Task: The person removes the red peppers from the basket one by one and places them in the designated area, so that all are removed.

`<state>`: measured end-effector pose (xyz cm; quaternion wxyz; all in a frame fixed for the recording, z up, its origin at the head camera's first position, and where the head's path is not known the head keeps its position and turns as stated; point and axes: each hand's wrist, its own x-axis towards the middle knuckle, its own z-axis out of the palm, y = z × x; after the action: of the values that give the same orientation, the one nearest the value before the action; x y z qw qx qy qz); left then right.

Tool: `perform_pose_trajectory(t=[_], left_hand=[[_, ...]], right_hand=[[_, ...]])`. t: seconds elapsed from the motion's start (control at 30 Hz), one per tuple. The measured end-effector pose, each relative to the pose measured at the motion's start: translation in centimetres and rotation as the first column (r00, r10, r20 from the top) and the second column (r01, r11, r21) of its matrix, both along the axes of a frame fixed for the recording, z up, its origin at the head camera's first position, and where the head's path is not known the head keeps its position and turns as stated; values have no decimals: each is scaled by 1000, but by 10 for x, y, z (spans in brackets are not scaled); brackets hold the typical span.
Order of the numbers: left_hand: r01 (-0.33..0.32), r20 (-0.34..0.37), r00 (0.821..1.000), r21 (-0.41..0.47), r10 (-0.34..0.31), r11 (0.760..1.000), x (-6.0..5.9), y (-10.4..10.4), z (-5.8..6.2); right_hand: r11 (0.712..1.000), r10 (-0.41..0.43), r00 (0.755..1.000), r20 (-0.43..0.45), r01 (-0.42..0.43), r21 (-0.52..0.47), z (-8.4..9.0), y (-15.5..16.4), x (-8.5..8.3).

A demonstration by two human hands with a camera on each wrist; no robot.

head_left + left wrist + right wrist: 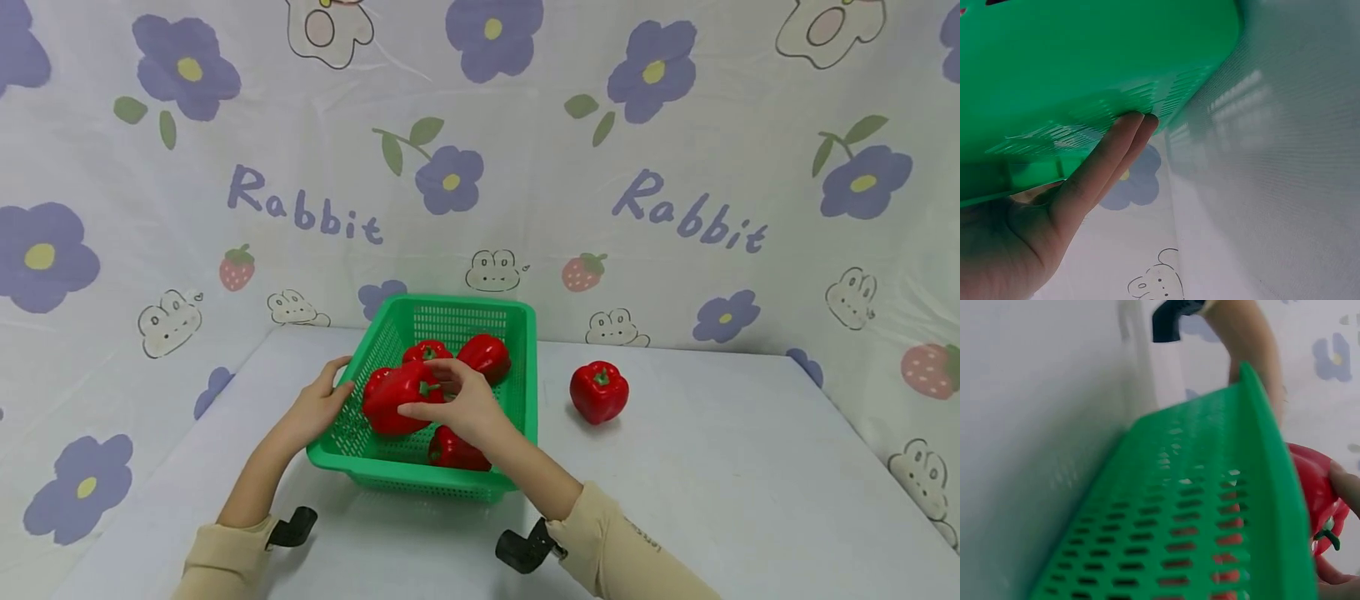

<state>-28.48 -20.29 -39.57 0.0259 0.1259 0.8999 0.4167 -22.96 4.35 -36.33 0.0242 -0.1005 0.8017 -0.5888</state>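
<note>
A green plastic basket (pixel 517 392) sits on the white table, its slatted wall filling the right wrist view (pixel 1210 519). My right hand (pixel 427 390) grips a red bell pepper (pixel 390 404) by thumb and fingers, just above the basket's left half; that pepper (pixel 1310 481) shows past the rim. Three more red peppers lie inside: two at the back (pixel 486 357) and one at the front (pixel 453 450). My left hand (pixel 326 400) holds the basket's left rim. Its fingers (pixel 1116 156) lie straight along the outer wall (pixel 1085 62); the thumb is hidden there.
One more red pepper (pixel 598 392) stands on the table to the right of the basket. A cloth backdrop (pixel 675 208) printed with flowers and "Rabbit" rises behind and at both sides. Bare tabletop (pixel 712 483) stretches to the right and front.
</note>
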Motion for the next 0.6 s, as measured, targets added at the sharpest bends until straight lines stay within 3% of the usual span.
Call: perform_pose_trajectory(t=[0.37,0.6], left_hand=[[-8,-6,1000,-28,8,1000,2,1,0],[-11,-1,1000,-29,11,1000,3,2,0]], right_hand=[[994,-45,997,-68,38,-105,27,34,7],[994,-88,991,-104,80,-75,38,61,11]])
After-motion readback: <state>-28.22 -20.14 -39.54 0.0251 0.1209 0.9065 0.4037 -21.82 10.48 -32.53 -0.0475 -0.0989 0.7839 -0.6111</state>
